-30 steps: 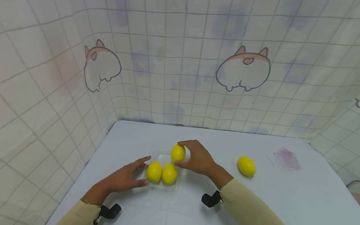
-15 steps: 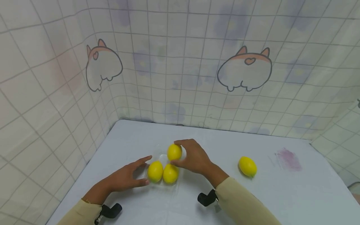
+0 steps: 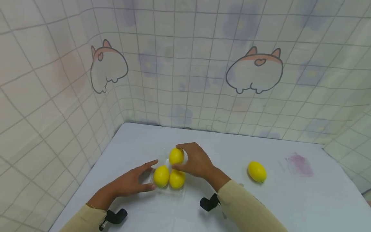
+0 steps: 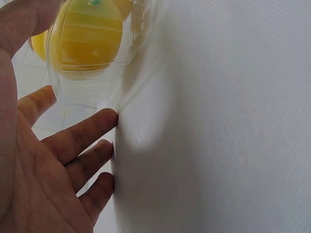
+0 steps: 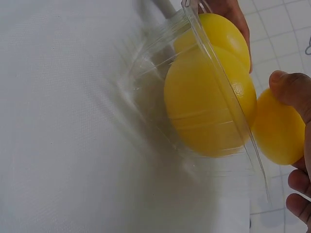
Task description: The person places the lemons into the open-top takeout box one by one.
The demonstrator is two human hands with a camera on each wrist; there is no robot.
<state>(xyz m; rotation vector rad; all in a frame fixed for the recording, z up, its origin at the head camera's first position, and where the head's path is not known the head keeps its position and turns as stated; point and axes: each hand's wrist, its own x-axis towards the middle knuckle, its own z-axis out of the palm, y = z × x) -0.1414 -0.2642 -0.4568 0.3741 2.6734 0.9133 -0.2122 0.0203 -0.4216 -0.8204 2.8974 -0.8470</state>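
A lemon point(image 3: 176, 156) is pinched between the thumb and fingers of my right hand point(image 3: 197, 159), over the far part of a clear plastic container point(image 3: 170, 192). Two more lemons sit side by side in the container's near part, a left one point(image 3: 161, 176) and a right one point(image 3: 177, 179). In the right wrist view the held lemon point(image 5: 279, 128) is at the rim, outside the clear wall. My left hand point(image 3: 126, 184) rests by the container's left side, thumb and index finger spread along it. Its other fingers point(image 4: 80, 138) are loosely extended near the white tabletop.
Another lemon point(image 3: 256, 171) lies alone on the white table point(image 3: 226, 148), right of the container. A pink stain point(image 3: 299, 165) marks the table farther right. Grid-patterned cloth point(image 3: 174, 64) with cartoon animals hangs behind and at both sides.
My right hand has moved left with its lemon, from the container's right edge to over its far part. The left hand and the other lemons keep their places.
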